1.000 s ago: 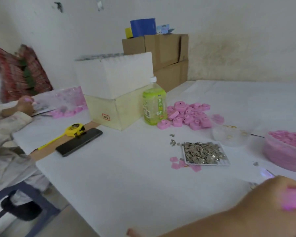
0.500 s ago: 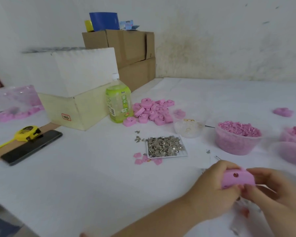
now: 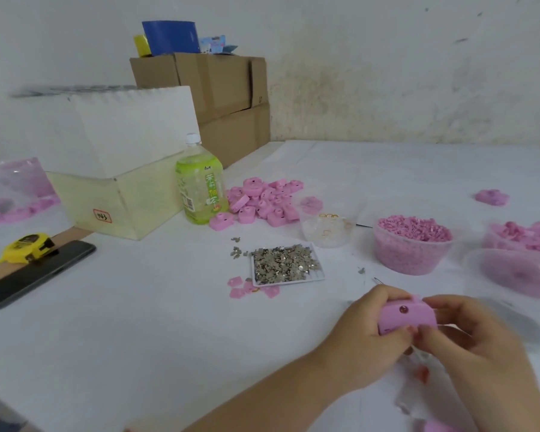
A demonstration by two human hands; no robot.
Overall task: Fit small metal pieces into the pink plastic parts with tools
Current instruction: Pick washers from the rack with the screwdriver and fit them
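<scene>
A: Hands first.
B: Both near right, just above the table [image 3: 138, 322]. The left hand [image 3: 365, 341] curls round the left end of one pink plastic part [image 3: 407, 314]. The right hand [image 3: 480, 347] pinches its near right edge. Whether a tool is in either hand, I cannot tell.

A: How will the part handle?
B: Judged light and stiff: a smooth moulded shell with a small dark hole on the side facing up. Probably slippery, so grip it by the ends and leave the hole clear.

A: Supply?
B: The metal pieces [image 3: 284, 263] are heaped in a shallow white tray [image 3: 320, 277], farther off and left of the hands, with a few spilled beside it. They look tiny and thin, best lifted singly. Beyond lies a heap of pink parts [image 3: 262, 199], a green bottle [image 3: 201, 188] just left of it. A tub of pink bits [image 3: 412, 244] stands right of the tray.
</scene>
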